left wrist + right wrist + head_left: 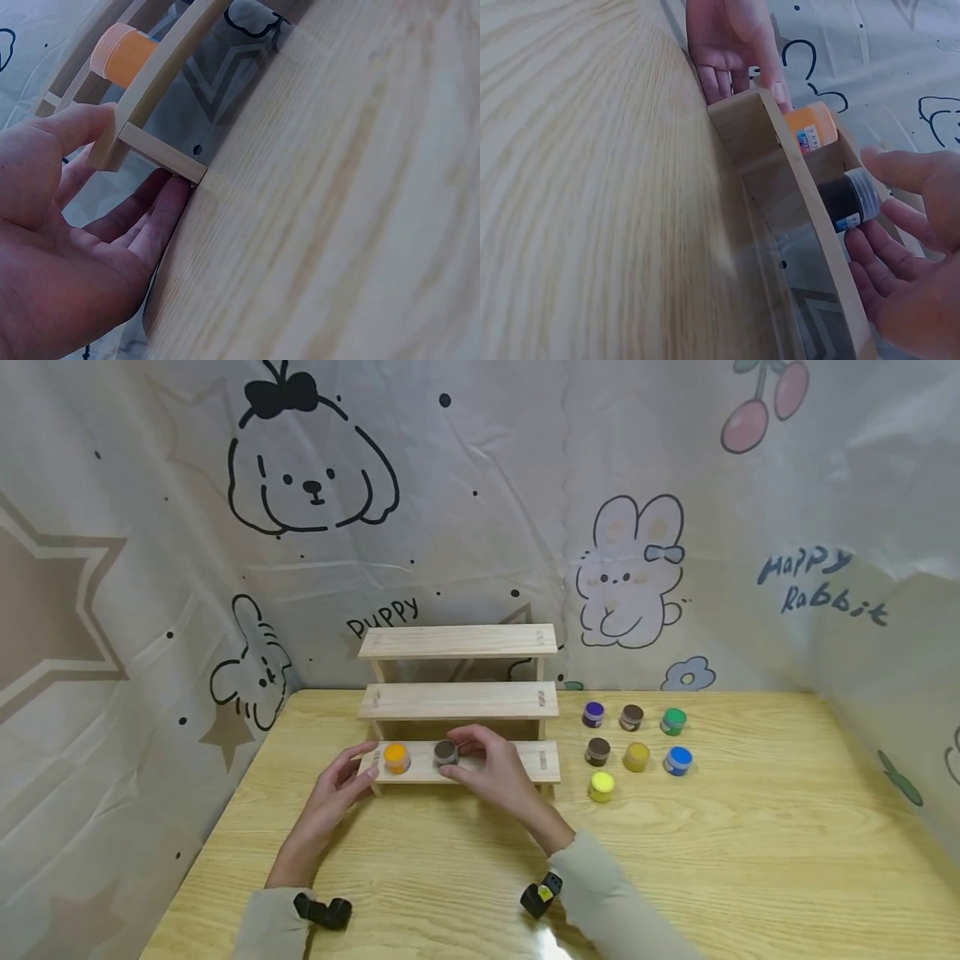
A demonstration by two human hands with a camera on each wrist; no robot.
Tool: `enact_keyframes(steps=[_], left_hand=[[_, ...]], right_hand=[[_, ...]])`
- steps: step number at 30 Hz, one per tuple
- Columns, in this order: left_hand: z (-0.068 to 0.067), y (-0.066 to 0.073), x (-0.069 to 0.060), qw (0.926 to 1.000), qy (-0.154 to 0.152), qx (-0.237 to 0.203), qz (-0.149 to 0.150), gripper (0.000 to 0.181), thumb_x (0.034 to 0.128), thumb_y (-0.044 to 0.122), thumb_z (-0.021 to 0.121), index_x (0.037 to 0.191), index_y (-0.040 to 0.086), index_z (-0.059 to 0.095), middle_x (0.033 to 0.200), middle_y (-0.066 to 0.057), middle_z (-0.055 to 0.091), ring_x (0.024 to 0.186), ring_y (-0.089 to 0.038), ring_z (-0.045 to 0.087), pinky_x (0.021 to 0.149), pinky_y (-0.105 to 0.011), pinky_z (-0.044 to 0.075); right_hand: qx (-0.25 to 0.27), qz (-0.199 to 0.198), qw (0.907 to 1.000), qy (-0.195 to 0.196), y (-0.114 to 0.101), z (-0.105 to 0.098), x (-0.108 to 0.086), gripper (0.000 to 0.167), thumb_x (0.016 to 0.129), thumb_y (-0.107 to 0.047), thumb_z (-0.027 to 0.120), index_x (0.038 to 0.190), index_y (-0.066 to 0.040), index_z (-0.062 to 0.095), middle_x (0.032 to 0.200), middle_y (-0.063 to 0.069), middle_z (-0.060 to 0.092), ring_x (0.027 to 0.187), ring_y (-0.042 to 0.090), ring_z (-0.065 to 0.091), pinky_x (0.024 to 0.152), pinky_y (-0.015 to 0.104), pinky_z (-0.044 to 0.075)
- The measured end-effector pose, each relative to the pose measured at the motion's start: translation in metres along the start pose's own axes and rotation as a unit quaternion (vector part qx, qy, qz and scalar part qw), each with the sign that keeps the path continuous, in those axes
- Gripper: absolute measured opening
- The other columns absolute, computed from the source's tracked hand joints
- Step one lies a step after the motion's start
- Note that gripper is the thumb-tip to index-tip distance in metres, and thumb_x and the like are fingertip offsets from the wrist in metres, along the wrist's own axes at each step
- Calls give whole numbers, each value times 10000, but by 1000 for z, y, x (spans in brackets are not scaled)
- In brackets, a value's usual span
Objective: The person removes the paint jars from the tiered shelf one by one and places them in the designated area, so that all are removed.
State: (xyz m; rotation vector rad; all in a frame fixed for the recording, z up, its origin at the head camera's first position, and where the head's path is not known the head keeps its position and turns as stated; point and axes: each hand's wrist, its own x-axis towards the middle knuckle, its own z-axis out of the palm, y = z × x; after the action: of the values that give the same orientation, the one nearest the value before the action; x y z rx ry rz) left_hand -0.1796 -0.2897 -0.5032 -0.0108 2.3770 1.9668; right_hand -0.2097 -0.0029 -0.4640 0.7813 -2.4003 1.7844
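Note:
A three-tier wooden stand (457,700) is on the table, with an orange paint jar (397,758) at the left of its lowest step. Right of the orange jar, a dark paint jar (446,754) with a clear lid stands upright on the same board. My right hand (495,772) pinches this dark jar, thumb and fingers at either side of it. At the stand's left end my left hand (330,795) holds the lowest step. In the left wrist view, its thumb (82,124) lies against the board while the other fingers reach the leg near the tabletop.
Right of the stand are several more paint jars: purple (593,715), two dark brown ones, green (674,722), mustard (637,757), blue (678,761) and bright yellow (602,787). A cartoon-printed curtain (480,527) hangs behind the wooden table (750,852).

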Motion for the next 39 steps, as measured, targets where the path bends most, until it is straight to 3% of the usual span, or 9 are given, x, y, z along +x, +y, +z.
enact_keyframes(steps=[8, 17, 20, 29, 39], left_hand=[[0, -2, 0, 10000, 26, -44, -9, 531, 1040, 246, 641, 1522, 106, 468, 1531, -217, 429, 1259, -239, 536, 931, -257, 543], [2, 0, 1, 9999, 10, -84, -138, 540, 1037, 272, 646, 1523, 122, 466, 1590, -199, 362, 1399, -339, 426, 997, -333, 530], [1, 0, 1, 9999, -3, -101, -120, 535, 1038, 260, 645, 1523, 122, 467, 1583, -201, 374, 1380, -342, 446, 990, -336, 535], [0, 0, 0, 10000, -24, -46, -66, 538, 1038, 260, 644, 1526, 121, 464, 1559, -214, 405, 1342, -334, 486, 966, -311, 542], [0, -1, 0, 9999, -11, -30, -107, 540, 1038, 270, 643, 1527, 130, 462, 1586, -204, 374, 1386, -353, 451, 1001, -353, 532]], right_hand=[[-349, 105, 9993, 106, 2, 7, 3, 398, 850, -79, 850, 1206, -18, 683, 1122, 94, 706, 1012, 244, 673, 914, 401, 563], [-533, 128, 9983, 182, 4, 6, 2, 338, 858, -94, 845, 1159, -41, 702, 1096, 72, 713, 988, 223, 679, 878, 375, 567], [-532, 130, 9984, 143, 2, 4, 0, 327, 861, -110, 844, 1148, -44, 702, 1086, 67, 715, 977, 226, 677, 866, 376, 568], [-235, 200, 9995, 115, -2, -9, -12, 322, 858, -88, 838, 1147, -68, 697, 1078, 48, 719, 1004, 178, 674, 898, 369, 576], [168, 71, 9997, 189, -11, -39, -30, 325, 857, -44, 818, 1153, -58, 684, 1106, 74, 714, 1064, 248, 676, 927, 422, 575]])
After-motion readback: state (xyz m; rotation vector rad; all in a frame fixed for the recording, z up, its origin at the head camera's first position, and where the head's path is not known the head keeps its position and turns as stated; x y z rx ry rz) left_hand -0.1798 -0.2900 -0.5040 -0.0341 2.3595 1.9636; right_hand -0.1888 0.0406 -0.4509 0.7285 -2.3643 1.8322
